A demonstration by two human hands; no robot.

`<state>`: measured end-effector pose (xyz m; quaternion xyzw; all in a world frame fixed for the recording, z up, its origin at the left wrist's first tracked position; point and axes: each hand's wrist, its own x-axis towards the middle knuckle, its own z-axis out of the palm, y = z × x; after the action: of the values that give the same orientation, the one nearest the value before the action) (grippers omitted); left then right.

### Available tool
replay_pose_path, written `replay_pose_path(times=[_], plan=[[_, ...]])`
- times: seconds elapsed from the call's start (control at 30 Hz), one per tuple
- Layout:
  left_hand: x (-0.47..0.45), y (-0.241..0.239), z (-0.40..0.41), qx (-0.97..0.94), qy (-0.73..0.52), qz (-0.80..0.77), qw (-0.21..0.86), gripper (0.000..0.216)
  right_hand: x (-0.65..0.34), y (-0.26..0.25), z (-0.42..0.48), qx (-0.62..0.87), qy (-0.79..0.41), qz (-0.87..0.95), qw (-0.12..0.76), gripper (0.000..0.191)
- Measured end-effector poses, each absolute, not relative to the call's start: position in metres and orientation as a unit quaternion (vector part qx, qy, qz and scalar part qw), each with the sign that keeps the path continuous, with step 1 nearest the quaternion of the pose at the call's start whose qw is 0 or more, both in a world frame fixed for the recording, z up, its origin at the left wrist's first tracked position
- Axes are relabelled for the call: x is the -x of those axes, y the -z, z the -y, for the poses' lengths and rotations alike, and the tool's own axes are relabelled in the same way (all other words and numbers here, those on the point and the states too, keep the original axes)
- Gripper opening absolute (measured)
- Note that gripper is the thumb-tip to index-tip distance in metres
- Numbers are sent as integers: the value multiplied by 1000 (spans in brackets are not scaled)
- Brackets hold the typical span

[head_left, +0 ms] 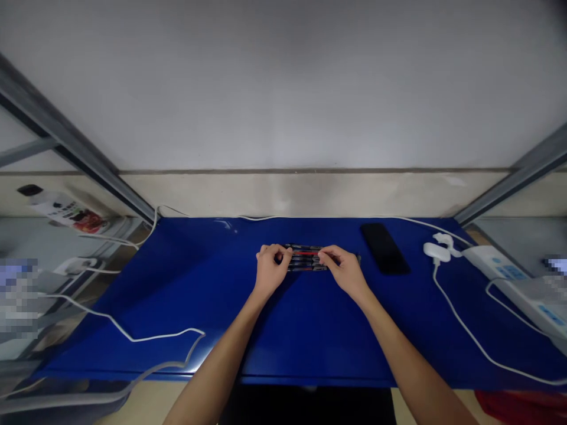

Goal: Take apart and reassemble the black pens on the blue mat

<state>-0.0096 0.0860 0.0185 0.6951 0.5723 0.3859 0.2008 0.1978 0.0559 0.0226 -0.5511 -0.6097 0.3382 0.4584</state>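
Several slim pens lie side by side across the blue desk, mostly dark ones, with one red pen (306, 253) among them. My left hand (271, 267) is closed at the left end of the red pen, thumb and index finger pinched together. At the right end, my right hand (344, 269) pinches the same pen between thumb and fingertips. The dark pens (305, 264) lie directly beneath and beside my fingers, and both hands cover their ends. Whether the red pen is lifted off the others I cannot tell.
A black phone (384, 248) lies right of my hands. Further right are a white earbud case (436, 252) on a cable and a white power strip (500, 267). A white cable (155, 337) crosses the desk's left side. A bottle (66, 211) stands beyond the left frame.
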Motion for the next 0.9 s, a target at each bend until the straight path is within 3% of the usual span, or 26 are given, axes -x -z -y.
replay_pose_path(times=[0.73,0.9], plan=[[9,-15,-87,-690,-390,-571,216,33,-197,-23,-56,554,-337,609,457,23],[10,-15,-87,-683,-399,-571,219,32,-194,-25,-53,555,-337,613,451,42]])
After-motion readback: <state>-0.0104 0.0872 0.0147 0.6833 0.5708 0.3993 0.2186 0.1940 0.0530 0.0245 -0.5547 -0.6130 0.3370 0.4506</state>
